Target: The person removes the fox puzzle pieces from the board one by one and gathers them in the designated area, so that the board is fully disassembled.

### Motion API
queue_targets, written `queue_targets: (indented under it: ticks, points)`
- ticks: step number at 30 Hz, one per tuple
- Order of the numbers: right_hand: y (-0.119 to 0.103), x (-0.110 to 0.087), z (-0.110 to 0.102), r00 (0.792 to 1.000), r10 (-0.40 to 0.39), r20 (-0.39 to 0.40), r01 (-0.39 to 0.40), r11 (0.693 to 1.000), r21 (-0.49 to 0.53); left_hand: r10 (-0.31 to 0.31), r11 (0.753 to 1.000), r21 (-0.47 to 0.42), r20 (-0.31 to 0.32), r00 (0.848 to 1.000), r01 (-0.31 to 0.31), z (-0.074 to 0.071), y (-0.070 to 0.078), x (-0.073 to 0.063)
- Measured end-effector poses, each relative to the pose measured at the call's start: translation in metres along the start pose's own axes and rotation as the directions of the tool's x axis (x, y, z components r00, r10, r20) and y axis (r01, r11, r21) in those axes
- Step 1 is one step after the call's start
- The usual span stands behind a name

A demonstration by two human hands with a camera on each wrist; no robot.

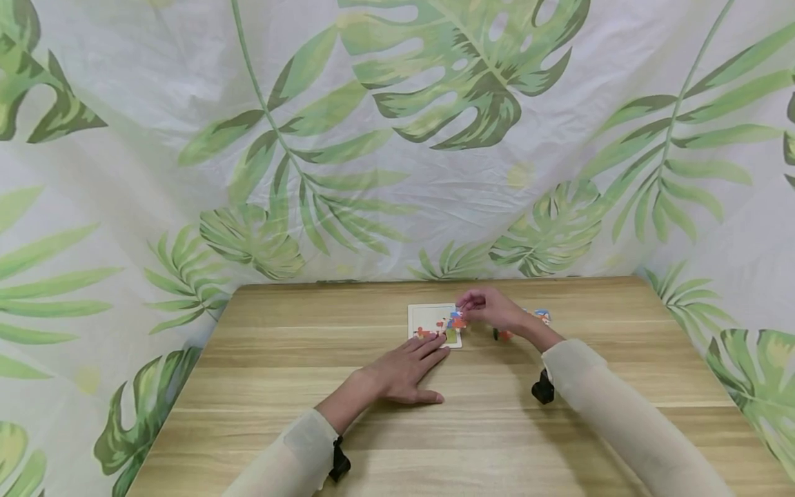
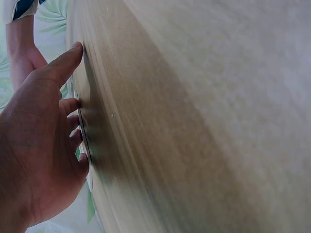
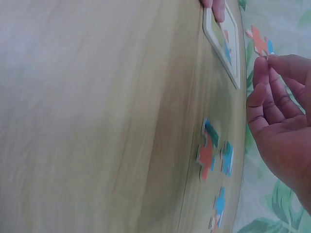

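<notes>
My left hand (image 1: pixel 406 373) lies on the near edge of a white-bordered puzzle tray (image 1: pixel 424 314), fingers stretched out over it and thumb apart on the table. Some colourful pieces sit inside the tray, toward its near side; the hand hides part of them. Over the tray's right side, my right hand (image 1: pixel 497 310) pinches a puzzle piece (image 3: pixel 259 41) between thumb and fingertips. That piece is orange-red with some blue, held raised above the table in the right wrist view.
Loose puzzle pieces lie on the wooden table (image 1: pixel 279 373) right of the tray, among them a red and green one (image 3: pixel 206 155) and a blue one (image 3: pixel 219 201). A leaf-patterned cloth (image 1: pixel 435 207) hangs behind the table's far edge.
</notes>
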State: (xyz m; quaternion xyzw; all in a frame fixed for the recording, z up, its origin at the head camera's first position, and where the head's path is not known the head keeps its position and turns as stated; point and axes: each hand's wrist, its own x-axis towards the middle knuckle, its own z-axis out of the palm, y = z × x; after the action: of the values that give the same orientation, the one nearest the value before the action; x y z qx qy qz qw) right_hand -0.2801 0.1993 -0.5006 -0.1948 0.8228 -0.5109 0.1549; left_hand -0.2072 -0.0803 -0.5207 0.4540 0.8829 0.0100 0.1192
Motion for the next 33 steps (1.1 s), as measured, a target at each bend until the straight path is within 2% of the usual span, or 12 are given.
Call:
queue_targets:
  ticks: [5, 17, 33]
  points:
    - [0.004, -0.012, -0.009, 1.000, -0.010, 0.000, 0.010, 0.999, -0.032, 0.000, 1.000, -0.006, 0.001, 1.000, 0.000, -0.001, 0.000, 0.000]
    - [0.011, -0.040, -0.025, 0.999, 0.017, -0.035, -0.018, 0.999, -0.037, 0.006, 1.000, -0.022, -0.007, 1.000, -0.006, 0.000, 0.001, 0.001]
    - [0.028, -0.069, -0.049, 0.996, 0.044, -0.072, -0.046, 0.999, -0.025, -0.016, 1.000, -0.018, 0.006, 1.000, 0.016, -0.001, 0.002, 0.000]
